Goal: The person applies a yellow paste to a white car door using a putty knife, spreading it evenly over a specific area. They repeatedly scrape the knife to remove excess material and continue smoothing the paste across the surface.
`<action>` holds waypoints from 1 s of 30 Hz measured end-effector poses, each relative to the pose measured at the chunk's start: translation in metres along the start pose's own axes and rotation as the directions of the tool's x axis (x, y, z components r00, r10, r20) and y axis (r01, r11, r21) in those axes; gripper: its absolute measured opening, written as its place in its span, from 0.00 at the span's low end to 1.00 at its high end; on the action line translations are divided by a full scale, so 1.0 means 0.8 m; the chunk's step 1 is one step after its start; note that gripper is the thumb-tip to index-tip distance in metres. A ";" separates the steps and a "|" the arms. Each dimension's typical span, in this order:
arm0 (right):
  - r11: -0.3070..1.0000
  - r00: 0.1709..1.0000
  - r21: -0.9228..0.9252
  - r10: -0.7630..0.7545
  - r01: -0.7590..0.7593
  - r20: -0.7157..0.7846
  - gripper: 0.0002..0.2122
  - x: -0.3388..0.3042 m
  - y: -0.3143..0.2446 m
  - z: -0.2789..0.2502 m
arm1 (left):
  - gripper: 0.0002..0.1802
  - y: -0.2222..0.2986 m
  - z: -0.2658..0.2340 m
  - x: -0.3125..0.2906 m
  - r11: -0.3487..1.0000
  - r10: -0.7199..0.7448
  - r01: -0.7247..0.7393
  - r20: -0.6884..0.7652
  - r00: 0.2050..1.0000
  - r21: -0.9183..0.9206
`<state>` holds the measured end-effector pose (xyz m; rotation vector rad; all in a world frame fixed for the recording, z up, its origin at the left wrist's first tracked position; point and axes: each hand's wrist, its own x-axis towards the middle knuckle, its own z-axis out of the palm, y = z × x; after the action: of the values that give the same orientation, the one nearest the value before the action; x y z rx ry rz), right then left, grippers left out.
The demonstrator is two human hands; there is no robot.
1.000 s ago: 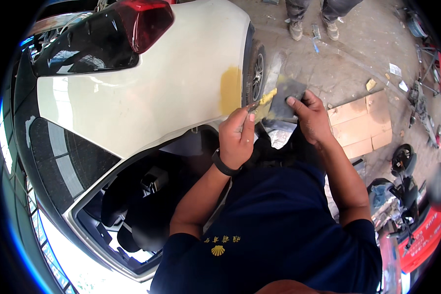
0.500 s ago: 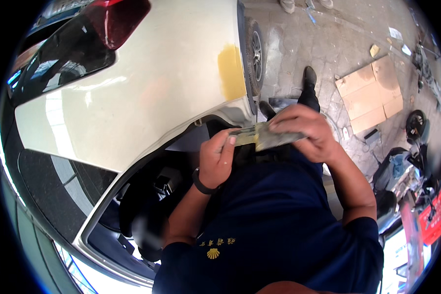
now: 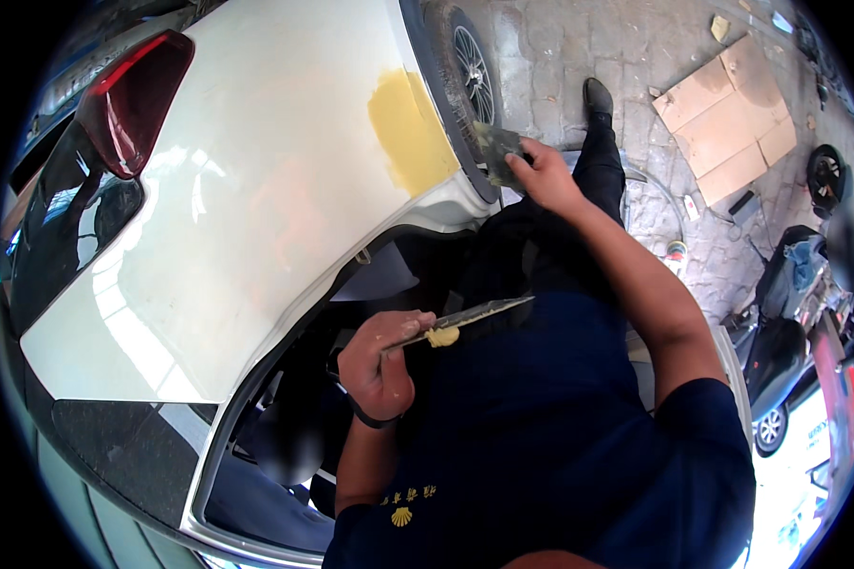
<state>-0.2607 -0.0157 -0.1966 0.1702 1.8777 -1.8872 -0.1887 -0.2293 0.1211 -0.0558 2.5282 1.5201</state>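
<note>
My left hand [image 3: 378,365] grips a thin flat putty knife [image 3: 489,310], seen almost edge-on in front of my dark shirt. A lump of yellow putty [image 3: 443,337] clings to its near side, by my fingers. Farther out, my right hand [image 3: 548,178] pinches a dark, putty-smeared spreader [image 3: 499,156] between thumb and fingers. The spreader overlaps the wheel-arch edge in this view; whether it touches the car I cannot tell. Just left of it, a broad patch of yellow filler [image 3: 408,133] covers part of the white car panel [image 3: 285,123].
An open door gap [image 3: 370,275] lies below the panel, beside my left arm. The rear wheel [image 3: 473,71] is just past the patch. Flattened cardboard [image 3: 726,123] rests on the paved floor at right, near a small loose wheel [image 3: 826,175] and a motorbike [image 3: 778,332].
My hands have parted. The right one has swung outward to the wheel arch with the spreader, while the left has come lower and nearer with its putty knife. The view has shifted too.
</note>
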 end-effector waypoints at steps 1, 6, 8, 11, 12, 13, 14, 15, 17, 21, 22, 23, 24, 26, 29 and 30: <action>0.998 0.998 -0.049 -0.041 0.039 -0.049 0.11 0.006 0.026 0.019 | 0.14 -0.001 -0.001 0.000 1.000 0.001 -0.002 0.040 0.999 0.012; 0.989 0.983 -0.120 0.071 -0.092 -0.168 0.11 0.004 0.042 0.079 | 0.13 -0.016 0.003 -0.021 0.997 -0.058 0.057 -0.017 0.998 -0.045; 0.992 0.987 -0.122 0.023 -0.043 -0.162 0.11 0.006 0.043 0.085 | 0.14 -0.020 0.003 -0.026 0.996 -0.067 0.067 -0.002 0.998 -0.055; 0.992 0.988 -0.121 0.011 -0.030 -0.153 0.11 0.008 0.041 0.090 | 0.14 -0.023 0.001 -0.025 0.997 -0.069 0.070 0.013 0.998 -0.020; 0.992 0.989 -0.121 0.015 -0.033 -0.150 0.11 0.010 0.040 0.091 | 0.14 -0.024 0.003 -0.024 0.997 -0.076 0.076 0.001 0.997 -0.019; 0.991 0.988 -0.125 0.023 -0.043 -0.151 0.11 0.010 0.039 0.092 | 0.14 -0.024 0.005 -0.023 0.996 -0.083 0.083 -0.012 0.996 -0.019; 0.990 0.988 -0.129 0.032 -0.052 -0.152 0.11 0.009 0.038 0.093 | 0.14 -0.023 0.007 -0.022 0.996 -0.090 0.090 -0.024 0.996 -0.018; 0.989 0.987 -0.132 0.041 -0.061 -0.153 0.10 0.009 0.037 0.094 | 0.14 -0.024 0.009 -0.023 0.995 -0.098 0.097 -0.032 0.995 -0.035; 0.989 0.987 -0.148 -0.028 0.005 -0.156 0.10 0.006 0.034 0.097 | 0.14 -0.025 0.013 -0.026 0.992 -0.114 0.111 -0.046 0.992 -0.067; 0.985 0.984 -0.160 -0.095 0.070 -0.152 0.09 0.002 0.036 0.102 | 0.14 -0.026 0.019 -0.020 0.993 -0.118 0.117 -0.016 0.993 -0.028; 0.985 0.982 -0.151 -0.110 0.087 -0.155 0.09 0.000 0.035 0.104 | 0.14 -0.027 0.021 -0.019 0.992 -0.120 0.120 -0.015 0.993 -0.025; 0.984 0.979 -0.143 -0.126 0.103 -0.159 0.09 -0.004 0.033 0.106 | 0.14 -0.028 0.023 -0.018 0.992 -0.122 0.122 -0.013 0.992 -0.022; 0.983 0.976 -0.135 -0.144 0.123 -0.161 0.09 -0.008 0.031 0.107 | 0.14 -0.029 0.025 -0.017 0.992 -0.125 0.125 -0.012 0.992 -0.017; 0.993 0.993 -0.095 -0.073 0.064 -0.093 0.10 -0.021 0.028 0.097 | 0.14 -0.031 0.028 -0.016 0.992 -0.129 0.129 -0.008 0.992 -0.005; 0.995 1.000 0.095 0.004 -0.001 -0.027 0.10 -0.066 -0.014 0.057 | 0.14 -0.033 0.029 -0.013 0.972 -0.226 0.228 -0.040 0.973 0.065; 0.985 1.000 0.174 0.019 -0.017 -0.010 0.11 -0.084 -0.038 0.035 | 0.13 -0.034 0.026 -0.008 0.951 -0.263 0.265 -0.032 0.964 0.158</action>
<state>-0.2071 -0.0278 -0.1402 0.2548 1.7121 -2.0411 -0.1761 -0.2241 0.0888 -0.3646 2.5205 1.2137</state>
